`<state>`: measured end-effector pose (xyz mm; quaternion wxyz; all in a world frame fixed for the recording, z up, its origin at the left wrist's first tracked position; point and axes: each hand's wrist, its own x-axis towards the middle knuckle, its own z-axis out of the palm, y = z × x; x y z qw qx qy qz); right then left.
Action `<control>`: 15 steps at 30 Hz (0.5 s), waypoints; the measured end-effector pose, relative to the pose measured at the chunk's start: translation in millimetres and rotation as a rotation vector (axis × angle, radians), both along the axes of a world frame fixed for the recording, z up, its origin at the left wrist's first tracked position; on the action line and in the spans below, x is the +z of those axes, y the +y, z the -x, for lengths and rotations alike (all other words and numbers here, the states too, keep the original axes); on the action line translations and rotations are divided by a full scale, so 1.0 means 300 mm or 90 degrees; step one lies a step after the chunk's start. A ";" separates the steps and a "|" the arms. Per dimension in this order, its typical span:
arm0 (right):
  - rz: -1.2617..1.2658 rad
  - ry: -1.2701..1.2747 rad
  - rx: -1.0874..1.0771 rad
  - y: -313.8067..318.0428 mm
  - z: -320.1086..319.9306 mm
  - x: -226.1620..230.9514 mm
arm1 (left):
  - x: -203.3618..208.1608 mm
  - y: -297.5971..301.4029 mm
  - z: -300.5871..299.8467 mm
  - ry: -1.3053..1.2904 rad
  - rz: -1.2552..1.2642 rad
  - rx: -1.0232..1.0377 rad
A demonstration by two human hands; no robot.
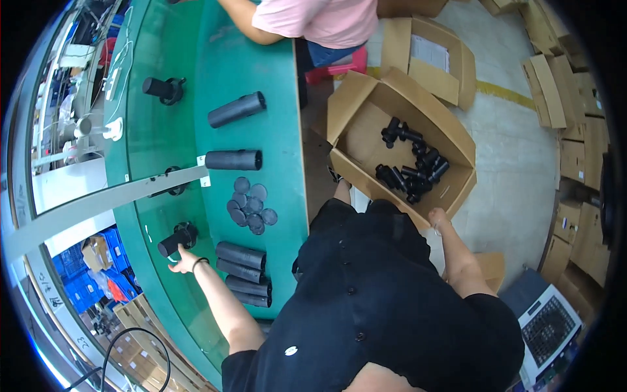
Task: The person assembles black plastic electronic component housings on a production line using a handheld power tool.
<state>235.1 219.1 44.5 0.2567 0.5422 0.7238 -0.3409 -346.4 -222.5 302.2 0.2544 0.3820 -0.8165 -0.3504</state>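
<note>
On the left of the green table, my left hand reaches to a black cylindrical part with a wider collar. One finger touches its lower end; the fingers are apart, not wrapped round it. My right hand is closed at the near edge of an open cardboard box, seemingly on its rim; its fingertips are partly hidden. Inside the box lies a loose heap of black fittings. Several thin black discs lie piled on the table, with black tubes below them.
Two more black tubes and another collared part lie farther up the table. A metal bar crosses at left. Across the table's far end, a person in a pink shirt works. Another open carton and a keyboard are at right.
</note>
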 end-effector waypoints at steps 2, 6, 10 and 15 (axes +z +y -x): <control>0.045 -0.040 -0.102 -0.145 -0.223 -0.125 | -0.065 0.035 -0.079 0.084 0.012 -0.186; -0.103 -0.043 -0.136 -0.321 -0.304 -0.238 | -0.076 0.542 -0.397 0.024 -0.204 -0.733; 0.166 0.261 -0.274 -0.233 -0.011 -0.082 | -0.010 0.825 -0.615 -0.164 0.105 -1.272; 0.154 0.267 -0.317 -0.167 0.032 -0.128 | -0.256 1.024 -0.811 -0.456 -0.037 -1.370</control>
